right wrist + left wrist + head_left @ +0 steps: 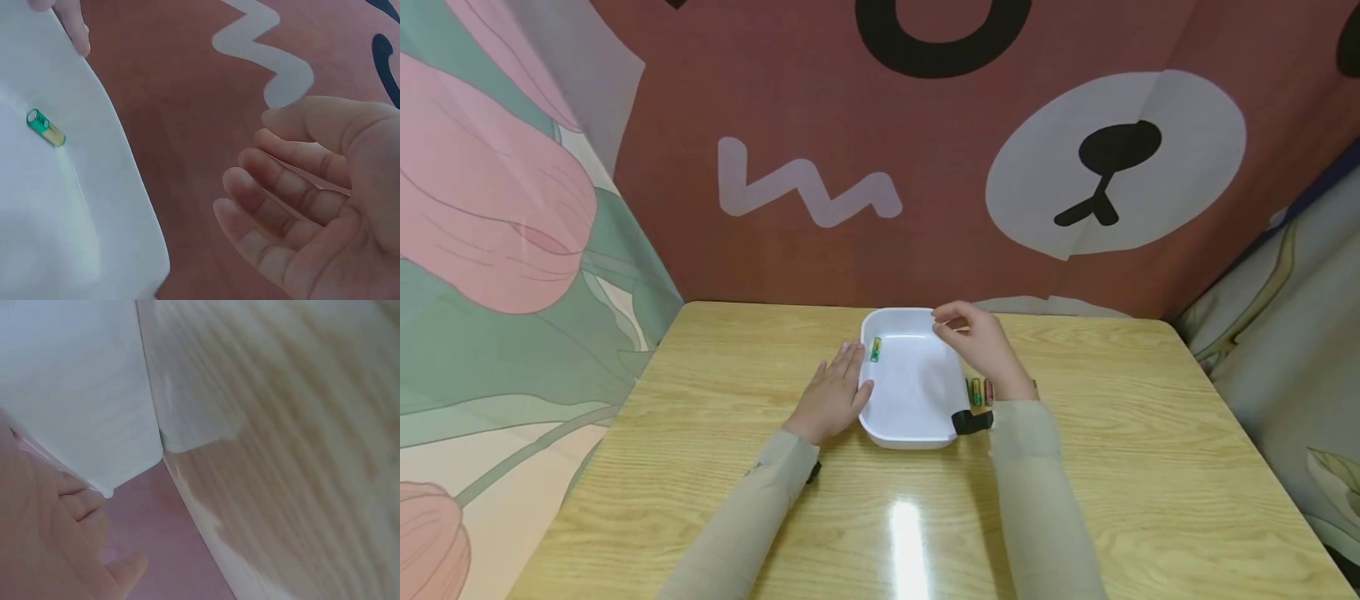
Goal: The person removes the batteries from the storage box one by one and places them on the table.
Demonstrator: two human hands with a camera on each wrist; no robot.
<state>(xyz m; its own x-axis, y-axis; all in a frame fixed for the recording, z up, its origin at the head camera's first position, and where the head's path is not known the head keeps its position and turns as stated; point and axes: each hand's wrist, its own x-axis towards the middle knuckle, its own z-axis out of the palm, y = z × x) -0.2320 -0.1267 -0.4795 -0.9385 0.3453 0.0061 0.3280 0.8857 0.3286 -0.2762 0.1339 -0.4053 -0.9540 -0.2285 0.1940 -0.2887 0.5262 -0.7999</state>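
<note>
A white rectangular tray (913, 383) lies on the wooden table. Inside it, by the left wall, is one green and yellow battery (876, 349), also in the right wrist view as a small battery (45, 127). My left hand (831, 392) rests along the tray's left rim with straight fingers; the left wrist view shows those fingers (81, 503) at the edge. Over the tray's far right corner hovers my right hand (979, 340), its fingers loosely bent. Nothing shows between the right hand's fingers (262, 206) in its wrist view.
Beside the tray's right wall stand more batteries (976, 392), green-yellow and reddish, partly hidden by the right wrist. A black wrist-worn device (972, 422) overlaps the tray's near right corner. Behind the table (715, 358) hangs a reddish-brown curtain (790, 267) with a bear print.
</note>
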